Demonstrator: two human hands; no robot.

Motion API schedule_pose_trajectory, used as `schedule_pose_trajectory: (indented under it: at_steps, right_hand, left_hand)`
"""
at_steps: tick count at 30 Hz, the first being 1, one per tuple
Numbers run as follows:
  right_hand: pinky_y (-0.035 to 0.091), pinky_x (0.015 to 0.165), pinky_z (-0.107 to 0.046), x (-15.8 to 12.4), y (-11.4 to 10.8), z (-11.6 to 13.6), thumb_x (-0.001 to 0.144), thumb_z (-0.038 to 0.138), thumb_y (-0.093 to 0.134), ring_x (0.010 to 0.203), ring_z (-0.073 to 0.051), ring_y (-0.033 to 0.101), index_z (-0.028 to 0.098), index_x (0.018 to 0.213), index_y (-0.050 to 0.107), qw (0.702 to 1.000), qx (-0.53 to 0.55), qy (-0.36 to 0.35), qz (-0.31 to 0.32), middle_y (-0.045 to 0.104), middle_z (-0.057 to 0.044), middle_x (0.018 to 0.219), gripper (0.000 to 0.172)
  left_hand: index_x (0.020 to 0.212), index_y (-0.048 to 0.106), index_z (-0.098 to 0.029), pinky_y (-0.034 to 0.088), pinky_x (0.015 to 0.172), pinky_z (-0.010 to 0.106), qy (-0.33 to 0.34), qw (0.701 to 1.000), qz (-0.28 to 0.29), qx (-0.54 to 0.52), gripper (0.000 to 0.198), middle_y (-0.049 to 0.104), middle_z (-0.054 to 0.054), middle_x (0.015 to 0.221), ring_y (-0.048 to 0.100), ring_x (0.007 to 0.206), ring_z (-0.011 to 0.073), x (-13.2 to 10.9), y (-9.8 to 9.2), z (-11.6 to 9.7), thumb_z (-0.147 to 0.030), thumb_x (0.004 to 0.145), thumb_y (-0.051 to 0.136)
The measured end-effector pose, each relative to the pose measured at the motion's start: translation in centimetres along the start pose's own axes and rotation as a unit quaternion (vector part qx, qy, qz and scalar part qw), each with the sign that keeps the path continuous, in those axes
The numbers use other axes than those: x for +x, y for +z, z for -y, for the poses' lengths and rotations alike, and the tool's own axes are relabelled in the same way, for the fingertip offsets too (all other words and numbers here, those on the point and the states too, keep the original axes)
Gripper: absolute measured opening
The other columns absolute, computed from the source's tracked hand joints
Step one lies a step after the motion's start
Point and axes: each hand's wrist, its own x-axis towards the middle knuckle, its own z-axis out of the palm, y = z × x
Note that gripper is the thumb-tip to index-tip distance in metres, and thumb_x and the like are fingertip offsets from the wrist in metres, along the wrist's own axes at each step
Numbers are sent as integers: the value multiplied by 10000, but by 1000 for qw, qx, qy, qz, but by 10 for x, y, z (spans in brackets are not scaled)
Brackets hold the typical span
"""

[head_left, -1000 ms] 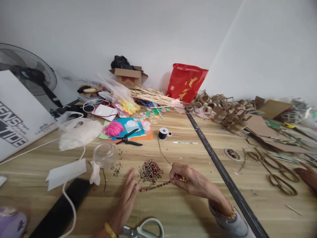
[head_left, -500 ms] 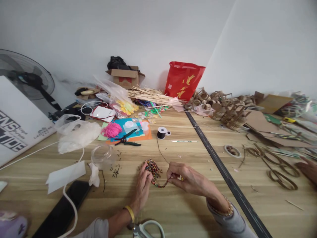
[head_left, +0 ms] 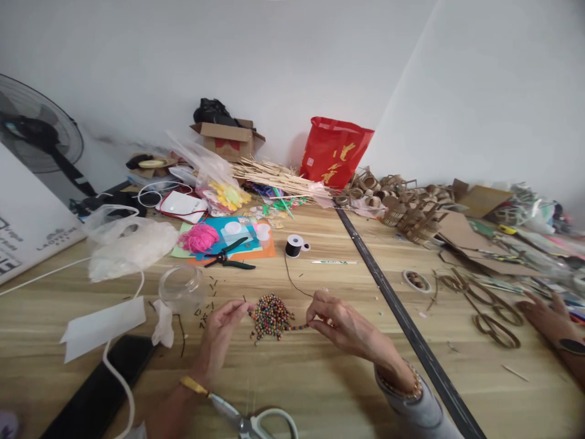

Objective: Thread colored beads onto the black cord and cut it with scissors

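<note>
A pile of small multicoloured beads [head_left: 270, 316] lies on the wooden table [head_left: 283, 378]. At the pile's left edge, my left hand [head_left: 223, 329] has thumb and fingertips together; a short dark piece shows there, too small to make out. My right hand [head_left: 340, 322] pinches the dark cord beside a short row of threaded beads [head_left: 299, 327], which reaches toward the pile's right side. From that hand the cord [head_left: 292, 280] runs back to a white spool with black cord [head_left: 294, 246]. Scissors with pale handles [head_left: 274, 414] lie in front, near my left wrist.
Green-handled pliers [head_left: 228, 259], pink yarn [head_left: 200, 238] and a clear jar [head_left: 181, 288] sit left. A black phone [head_left: 103, 384] and white cable are nearer. Another person's hand [head_left: 546, 317] rests at far right, near brown loops [head_left: 496, 323]. A red bag [head_left: 336, 152] stands behind.
My left hand has moved left off the beads to the pile's edge, leaving more of the pile visible. My right hand keeps its pinch. The view has shifted slightly right.
</note>
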Motion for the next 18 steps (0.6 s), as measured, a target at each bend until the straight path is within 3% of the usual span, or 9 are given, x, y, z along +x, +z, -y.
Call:
schedule_pose_trajectory:
  at_steps: [7,11,18]
  right_hand:
    - [408,676,-257,1,8,6,928,126,461,756,-149,554,182,860,584,999,-49,7,-9,556,-29,843,151]
    - [408,687,-267,4,10,8,938,139,451,757,-152,547,184,873,583,999,-50,11,-7,549,-34,857,154]
    - [414,712,-261,9,11,11,932,177,499,806,-154,533,198,910,620,1000,0,0,-25,522,-26,864,125]
  left_hand:
    - [709,700,-150,501,652,274,5,998,-7,-64,208,689,14,597,616,615,171,9,-7,6,-333,614,729]
    - [660,694,-153,461,601,239,6,998,37,-43,164,692,23,607,593,605,153,10,-6,7,-318,654,688]
    - [614,685,-152,482,653,264,-3,991,133,-23,241,698,43,637,608,648,172,9,1,-6,-380,689,675]
